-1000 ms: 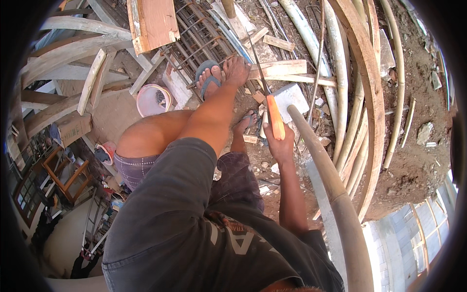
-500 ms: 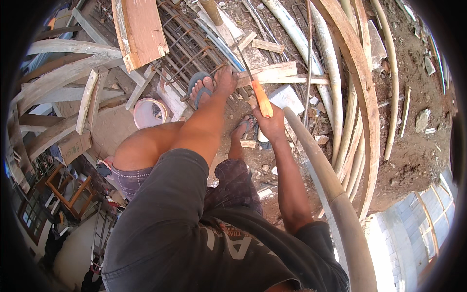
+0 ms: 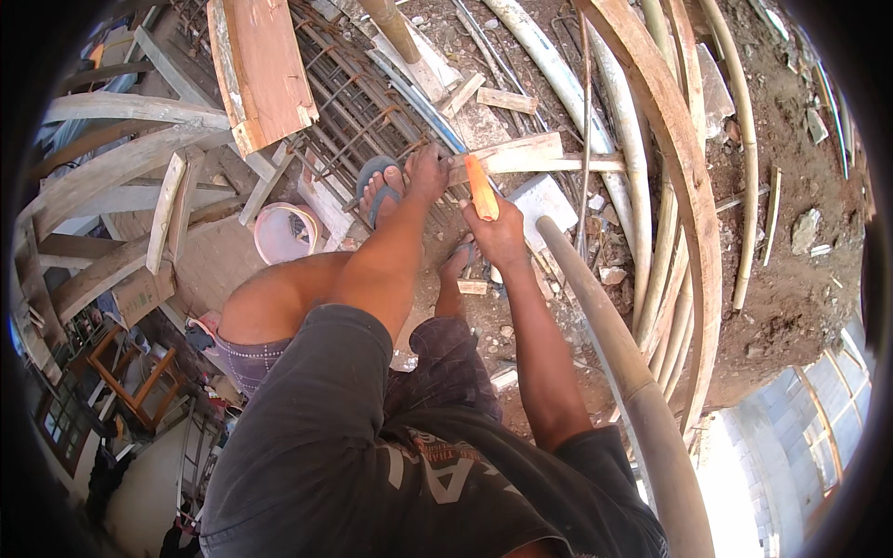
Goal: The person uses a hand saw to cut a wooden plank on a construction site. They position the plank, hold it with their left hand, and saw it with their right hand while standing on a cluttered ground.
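My right hand [image 3: 498, 232] is closed around the orange handle [image 3: 481, 191] of a hand saw. Its narrow blade is hard to make out now; the earlier frame shows it running up from the handle across a piece of wood. Left of the saw, my left hand [image 3: 428, 173] grips the near end of that short wooden board [image 3: 521, 153], its fingers partly hidden. The board lies across other timber, pointing to the right. Beside my left hand, my sandalled left foot [image 3: 379, 193] is propped near a bundle of steel bars.
Tied steel reinforcing bars [image 3: 349, 88] stretch behind my foot. A pinkish-white bucket [image 3: 281, 232] stands left of my knee. Long bamboo poles [image 3: 633, 395] and a curved timber [image 3: 693, 186] lie on the right. A broad plank [image 3: 265, 74] juts in at upper left.
My right hand and the saw handle have shifted slightly left, closer to my left hand. The blade no longer shows clearly. My left hand stays on the board.
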Motion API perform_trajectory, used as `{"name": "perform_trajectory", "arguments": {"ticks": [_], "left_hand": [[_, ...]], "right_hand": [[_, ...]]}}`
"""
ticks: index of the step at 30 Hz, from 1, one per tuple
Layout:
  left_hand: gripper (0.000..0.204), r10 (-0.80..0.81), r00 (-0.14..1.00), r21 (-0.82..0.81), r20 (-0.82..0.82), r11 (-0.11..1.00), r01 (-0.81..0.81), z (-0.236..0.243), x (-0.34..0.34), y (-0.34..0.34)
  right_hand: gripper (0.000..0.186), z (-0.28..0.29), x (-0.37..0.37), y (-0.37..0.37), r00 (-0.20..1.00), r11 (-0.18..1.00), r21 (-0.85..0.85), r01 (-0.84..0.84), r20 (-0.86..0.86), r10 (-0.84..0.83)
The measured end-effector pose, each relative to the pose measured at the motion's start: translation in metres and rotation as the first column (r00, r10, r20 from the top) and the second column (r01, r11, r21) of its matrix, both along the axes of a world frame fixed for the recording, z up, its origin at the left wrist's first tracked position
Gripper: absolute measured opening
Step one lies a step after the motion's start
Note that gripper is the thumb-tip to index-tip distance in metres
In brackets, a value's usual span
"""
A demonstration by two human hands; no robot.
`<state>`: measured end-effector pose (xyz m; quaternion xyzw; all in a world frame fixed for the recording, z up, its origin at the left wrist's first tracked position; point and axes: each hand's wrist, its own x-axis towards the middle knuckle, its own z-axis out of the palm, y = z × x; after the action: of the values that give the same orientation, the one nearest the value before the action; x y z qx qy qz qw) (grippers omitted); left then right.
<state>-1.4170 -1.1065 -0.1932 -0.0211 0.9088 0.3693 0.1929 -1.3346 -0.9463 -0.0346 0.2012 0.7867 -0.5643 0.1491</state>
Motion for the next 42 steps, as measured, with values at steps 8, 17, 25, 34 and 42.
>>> {"name": "perform_trajectory", "arguments": {"ticks": [8, 17, 25, 34, 42], "left_hand": [[0.013, 0.02, 0.999, -0.003, -0.041, 1.0, -0.02, 0.006, 0.011, 0.005], [0.015, 0.0, 1.0, -0.055, 0.027, 0.998, 0.002, 0.009, 0.01, 0.003], [0.014, 0.02, 1.0, -0.013, -0.021, 1.0, -0.021, 0.004, 0.01, 0.005], [0.016, 0.024, 0.999, 0.025, 0.023, 0.999, -0.025, 0.014, 0.014, 0.003], [0.016, 0.02, 1.0, 0.008, 0.0, 1.0, -0.02, 0.005, 0.006, 0.004]], "right_hand": [[0.027, 0.195, 0.186, 0.061, 0.988, 0.993, 0.096, -0.075, 0.144, 0.06], [0.034, 0.012, 0.04, 0.014, 0.998, 0.998, 0.021, -0.052, -0.027, 0.052], [0.03, 0.206, 0.171, 0.06, 0.964, 0.983, 0.097, -0.154, 0.234, 0.128], [0.031, 0.035, 0.071, 0.031, 0.999, 0.999, -0.047, -0.019, 0.031, 0.02], [0.035, 0.171, 0.156, 0.052, 0.988, 0.992, 0.073, -0.1, 0.124, 0.091]]}}
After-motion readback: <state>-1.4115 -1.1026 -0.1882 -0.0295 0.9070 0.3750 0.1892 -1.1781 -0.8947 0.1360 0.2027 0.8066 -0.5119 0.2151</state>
